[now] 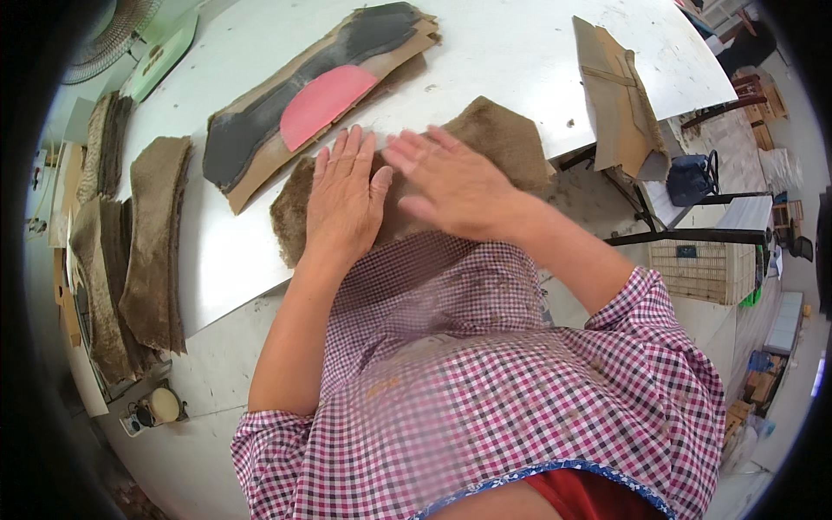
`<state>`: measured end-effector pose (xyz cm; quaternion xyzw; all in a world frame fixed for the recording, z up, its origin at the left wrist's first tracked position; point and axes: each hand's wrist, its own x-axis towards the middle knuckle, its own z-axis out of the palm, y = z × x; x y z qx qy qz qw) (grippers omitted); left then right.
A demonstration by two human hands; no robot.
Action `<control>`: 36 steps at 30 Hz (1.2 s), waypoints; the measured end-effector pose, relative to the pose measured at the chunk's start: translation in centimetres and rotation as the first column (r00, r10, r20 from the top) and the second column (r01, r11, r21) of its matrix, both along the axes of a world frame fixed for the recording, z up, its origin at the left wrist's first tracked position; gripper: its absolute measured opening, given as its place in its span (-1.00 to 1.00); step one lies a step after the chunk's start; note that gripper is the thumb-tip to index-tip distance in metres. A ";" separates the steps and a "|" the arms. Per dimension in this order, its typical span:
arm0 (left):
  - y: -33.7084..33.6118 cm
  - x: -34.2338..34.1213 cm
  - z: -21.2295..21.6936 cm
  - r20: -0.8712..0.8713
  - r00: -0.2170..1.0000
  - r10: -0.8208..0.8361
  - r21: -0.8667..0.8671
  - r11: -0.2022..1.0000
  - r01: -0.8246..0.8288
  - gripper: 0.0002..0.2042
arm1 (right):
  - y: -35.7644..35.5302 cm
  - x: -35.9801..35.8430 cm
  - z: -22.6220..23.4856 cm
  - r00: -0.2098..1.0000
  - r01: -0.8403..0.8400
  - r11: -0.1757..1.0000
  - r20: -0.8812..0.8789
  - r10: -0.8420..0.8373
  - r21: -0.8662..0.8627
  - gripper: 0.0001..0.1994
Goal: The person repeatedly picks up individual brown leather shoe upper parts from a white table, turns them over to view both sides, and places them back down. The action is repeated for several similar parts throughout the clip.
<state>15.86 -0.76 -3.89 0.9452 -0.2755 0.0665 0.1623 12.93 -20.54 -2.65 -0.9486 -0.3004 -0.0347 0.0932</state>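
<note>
A brown plush fabric piece (501, 139) lies pile side up along the near edge of the white table. Flat on its left half rests my left hand (345, 186), fingers stretched out. My right hand (455, 182) is over its middle with fingers extended, slightly blurred; I cannot tell whether it presses on the fabric or hovers. Neither hand holds anything. Just beyond them lies a stack of tan cut pieces (251, 184) with a dark grey layer (260, 130) on top and a pink half-round piece (327, 106) at its near edge.
Piles of brown plush pieces (158, 234) line the table's left side. More tan pieces (614, 104) lie at the right end of the white table (494, 52). A fan (111, 39) stands far left. Beyond the right edge are a dark blue bag (691, 179) and a crate (702, 269).
</note>
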 end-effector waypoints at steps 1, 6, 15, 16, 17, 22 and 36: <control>-0.2 0.0 0.1 -0.012 1.000 0.010 0.061 0.998 -0.009 -0.45 | -1.5 0.3 0.0 0.999 0.038 0.999 0.015 -0.038 -0.005 -0.35; 0.0 -0.5 0.4 -0.017 0.999 0.048 0.168 0.985 -0.045 -0.45 | -6.0 1.5 -0.2 0.992 0.116 0.991 0.056 -0.112 -0.066 -0.30; -2.9 0.2 1.8 0.144 0.985 -0.093 -0.094 0.990 0.107 -0.57 | -9.1 3.4 -1.4 0.964 0.241 0.953 0.069 -0.257 0.184 -0.31; -2.9 0.8 1.5 0.102 0.992 -0.070 -0.127 0.988 0.083 -0.61 | -9.3 3.1 -0.9 0.945 0.326 0.895 -0.070 -0.321 0.305 -0.35; -2.9 1.2 1.3 0.059 0.997 -0.046 -0.156 0.986 0.055 -0.65 | -9.3 2.2 -0.1 0.909 0.415 0.812 -0.215 -0.356 0.409 -0.38; 0.8 0.1 2.7 -0.030 0.999 -0.044 -0.364 0.931 0.031 -0.78 | -7.9 -2.1 3.6 0.923 0.385 0.637 -0.285 -0.258 0.668 -0.70; 10.7 -3.3 8.6 0.066 0.994 0.083 -0.419 0.907 -0.047 -0.87 | -0.7 -2.8 8.4 0.970 0.215 0.505 -0.123 -0.208 0.836 -0.85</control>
